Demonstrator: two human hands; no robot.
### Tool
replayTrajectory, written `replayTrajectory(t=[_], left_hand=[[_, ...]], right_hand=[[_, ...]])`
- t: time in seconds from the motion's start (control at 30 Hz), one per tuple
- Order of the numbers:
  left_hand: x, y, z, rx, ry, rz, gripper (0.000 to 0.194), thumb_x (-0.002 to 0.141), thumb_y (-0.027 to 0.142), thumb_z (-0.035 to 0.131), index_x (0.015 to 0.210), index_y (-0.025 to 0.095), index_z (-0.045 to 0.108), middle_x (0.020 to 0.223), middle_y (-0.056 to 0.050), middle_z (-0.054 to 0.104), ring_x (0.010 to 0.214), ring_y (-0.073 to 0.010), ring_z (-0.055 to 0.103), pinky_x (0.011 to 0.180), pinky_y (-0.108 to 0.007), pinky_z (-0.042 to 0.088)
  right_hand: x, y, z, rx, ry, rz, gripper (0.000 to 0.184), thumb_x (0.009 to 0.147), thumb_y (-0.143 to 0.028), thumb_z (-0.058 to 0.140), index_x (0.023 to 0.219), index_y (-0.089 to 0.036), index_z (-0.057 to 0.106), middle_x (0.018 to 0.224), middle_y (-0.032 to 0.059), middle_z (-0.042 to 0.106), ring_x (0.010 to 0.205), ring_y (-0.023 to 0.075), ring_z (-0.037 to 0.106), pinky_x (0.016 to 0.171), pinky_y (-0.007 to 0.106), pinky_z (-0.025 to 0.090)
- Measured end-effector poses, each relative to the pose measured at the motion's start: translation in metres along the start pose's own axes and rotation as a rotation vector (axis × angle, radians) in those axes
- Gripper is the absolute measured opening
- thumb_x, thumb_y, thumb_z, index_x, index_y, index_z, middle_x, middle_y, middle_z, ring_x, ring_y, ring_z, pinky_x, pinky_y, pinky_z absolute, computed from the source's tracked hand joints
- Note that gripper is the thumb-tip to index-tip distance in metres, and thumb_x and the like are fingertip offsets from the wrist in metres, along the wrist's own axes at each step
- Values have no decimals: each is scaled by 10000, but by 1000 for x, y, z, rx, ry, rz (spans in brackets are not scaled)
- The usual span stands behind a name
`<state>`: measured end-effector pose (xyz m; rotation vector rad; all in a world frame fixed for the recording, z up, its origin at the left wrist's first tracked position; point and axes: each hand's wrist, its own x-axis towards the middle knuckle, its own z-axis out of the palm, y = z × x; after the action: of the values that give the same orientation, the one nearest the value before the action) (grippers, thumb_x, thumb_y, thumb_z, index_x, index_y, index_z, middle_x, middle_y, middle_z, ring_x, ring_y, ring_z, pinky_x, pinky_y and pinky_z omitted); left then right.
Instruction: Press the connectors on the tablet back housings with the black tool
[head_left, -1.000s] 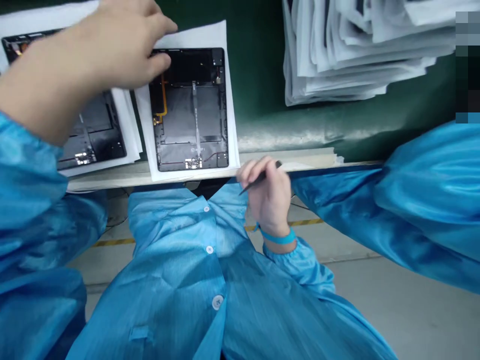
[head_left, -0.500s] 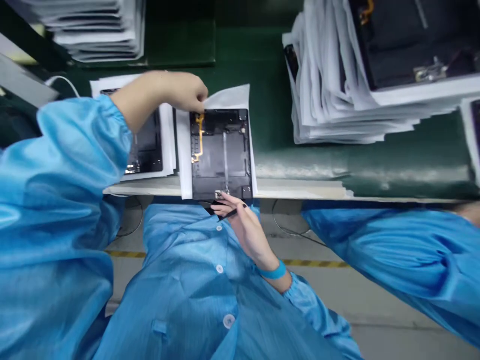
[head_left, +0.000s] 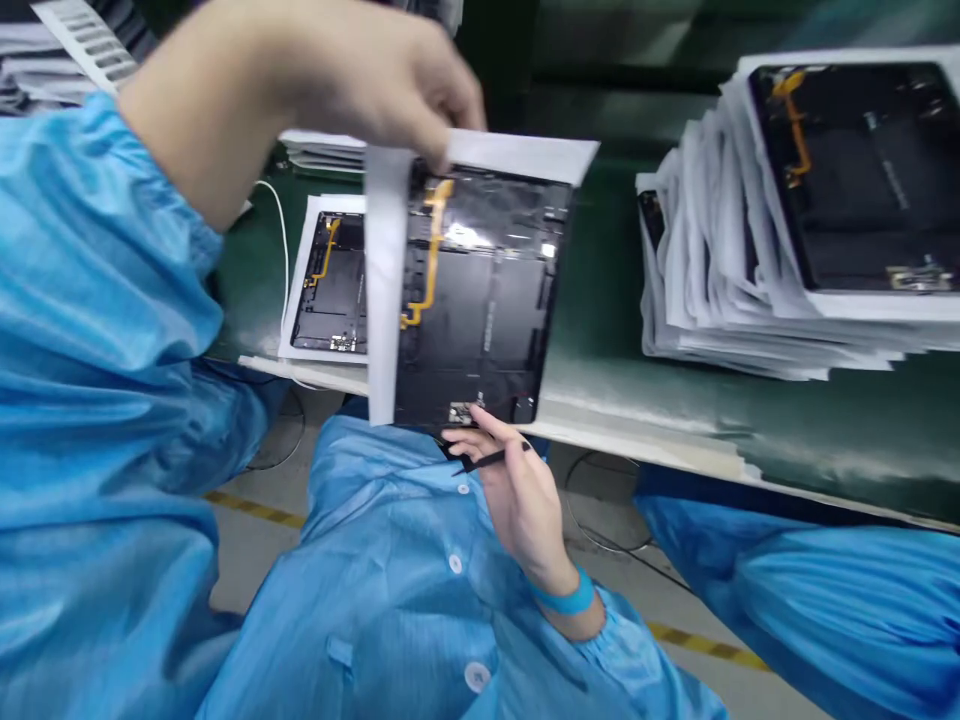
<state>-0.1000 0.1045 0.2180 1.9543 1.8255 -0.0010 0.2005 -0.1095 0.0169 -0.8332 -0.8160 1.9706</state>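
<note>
Black tablet panel (head_left: 480, 300) held above counter (head_left: 600, 300), tilted, long axis running from my left grip (head_left: 360, 80) down to my right grip (head_left: 517, 500). Left clamped on top edge with white paper sheet (head_left: 386, 270); right pinching black tweezers (head_left: 495, 458) (fingertips just under panel's lower edge).

A pale grey floor (head_left: 255, 560) runs under the bench, with a yellow-and-black hazard stripe (head_left: 705, 645) crossing it and a dark cable (head_left: 600, 510) looped loosely beneath. The bench (head_left: 637, 435) has a cream front edge and a dark green mat (head_left: 600, 300) on top, with a thin white cable (head_left: 281, 260) curving across it.
</note>
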Motion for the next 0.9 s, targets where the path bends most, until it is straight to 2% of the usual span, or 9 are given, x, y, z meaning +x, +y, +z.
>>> replayTrajectory(t=[0.07, 0.13, 0.2, 0.33, 0.47, 0.53, 0.63, 0.73, 0.9], left_hand=[[-9, -39, -6, -47, -4, -133, 300, 1055, 112, 761, 1343, 111, 848, 1031, 68, 768, 1347, -194, 700, 1169, -172, 423], [-10, -81, 0, -71, -17, -229, 273, 1048, 46, 737, 1291, 88, 853, 989, 55, 784, 1058, -102, 722, 971, -97, 468], [-5, -116, 12, -102, 0, -314, 217, 1024, 18, 749, 1203, 75, 857, 904, 50, 774, 850, -78, 663, 871, -102, 495], [16, -159, 32, -154, 92, -378, 197, 996, -56, 726, 1014, 102, 842, 840, 57, 762, 762, -76, 610, 955, -162, 537], [44, -174, 36, -209, 125, -334, 69, 1024, 57, 775, 1001, 115, 806, 991, 18, 782, 887, -107, 697, 1025, -285, 600], [59, -177, 36, -223, 121, -322, 38, 1031, 146, 812, 1034, 116, 788, 1057, -3, 779, 981, -136, 736, 1039, -332, 625], [77, -177, 38, -215, 74, -310, 140, 1051, 250, 819, 1069, 118, 774, 1093, -23, 768, 1034, -156, 744, 1038, -353, 639], [84, -178, 45, -178, 22, -297, 204, 1065, 318, 810, 1084, 121, 762, 1098, -26, 754, 1031, -155, 732, 1014, -343, 641], [77, -179, 54, -110, 32, -279, 152, 1023, 215, 833, 936, 138, 735, 952, 8, 726, 934, -160, 690, 1008, -363, 600]], right_hand=[[23, 5, 17, 28, -82, 19, 415, 1061, -644, 765, 1321, -341, 877, 1105, 38, 916, 996, 172, 815, 1001, 329, 620], [50, 12, 34, 74, -154, 69, 422, 1028, -656, 803, 1281, -330, 888, 1069, 31, 910, 968, 169, 804, 1025, 338, 612], [72, 19, 48, 128, -209, 137, 442, 939, -678, 888, 1193, -317, 909, 1127, 30, 905, 986, 184, 815, 1063, 361, 612], [87, 27, 59, 114, -255, 191, 514, 842, -727, 943, 1133, -304, 917, 1361, 43, 857, 1100, 235, 825, 1145, 428, 604], [80, 20, 43, -125, -285, 141, 589, 962, -802, 774, 1201, -278, 902, 1269, 87, 865, 1096, 248, 789, 1125, 449, 597], [83, 15, 32, -267, -191, 9, 621, 992, -834, 698, 1179, -278, 903, 1211, 91, 851, 1122, 259, 757, 1109, 449, 589], [97, 8, 19, -372, 7, -146, 601, 996, -827, 688, 1182, -295, 899, 1437, 98, 770, 1351, 287, 681, 1111, 422, 574], [115, 3, 14, -295, -2, -43, 597, 965, -784, 758, 1251, -275, 881, 1561, 107, 725, 1324, 274, 699, 1029, 387, 600], [132, -2, 17, -187, -111, 136, 550, 974, -652, 828, 1223, -164, 875, 1051, 105, 870, 922, 187, 719, 881, 337, 587]])
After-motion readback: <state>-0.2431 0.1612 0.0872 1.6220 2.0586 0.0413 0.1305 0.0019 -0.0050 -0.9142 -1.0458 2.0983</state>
